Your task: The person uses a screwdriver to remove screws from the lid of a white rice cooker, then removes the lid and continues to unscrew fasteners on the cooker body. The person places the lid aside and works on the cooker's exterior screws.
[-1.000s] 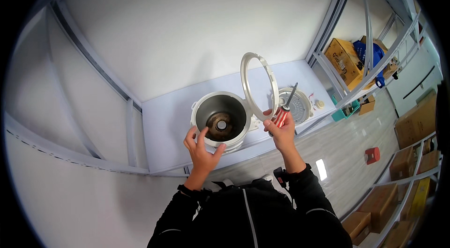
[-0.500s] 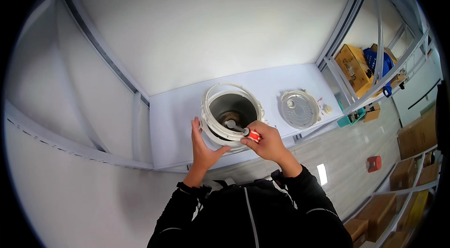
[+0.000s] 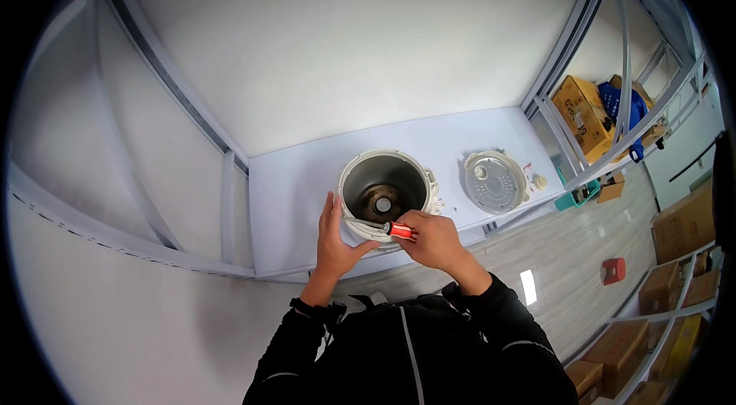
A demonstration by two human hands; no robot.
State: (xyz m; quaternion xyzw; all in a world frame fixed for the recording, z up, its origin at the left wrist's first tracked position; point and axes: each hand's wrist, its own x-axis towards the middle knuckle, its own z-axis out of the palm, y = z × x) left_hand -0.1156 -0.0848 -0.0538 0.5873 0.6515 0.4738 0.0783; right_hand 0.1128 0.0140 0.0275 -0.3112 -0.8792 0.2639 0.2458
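A white cylindrical cooker body [image 3: 410, 163] with a grey interior and stained bottom stands on the table, its white top ring [image 3: 383, 153] lying on the rim. My left hand [image 3: 337, 244] grips the cooker's left side, fingers up along it and thumb at the front. My right hand [image 3: 431, 240] holds a red-and-white screwdriver [image 3: 400, 230] over the front rim, its shaft pointing left along the rim; the exact tip contact is unclear. Right of the cooker lies a round translucent perforated plate [image 3: 497, 186], beside small white parts [image 3: 538, 181].
The white table [image 3: 291, 175] is framed by metal rails and walls. At right are a cardboard box [image 3: 579, 114] and blue bag [image 3: 627, 110] on a rack, a teal basket [image 3: 571, 198] and red stool [image 3: 613, 271] on the floor, and shelves [image 3: 659, 282] holding several cartons.
The ring has come down from raised and tilted onto the cooker's rim. My right hand has moved left with the screwdriver, now lying flat. My left hand now grips the cooker's side.
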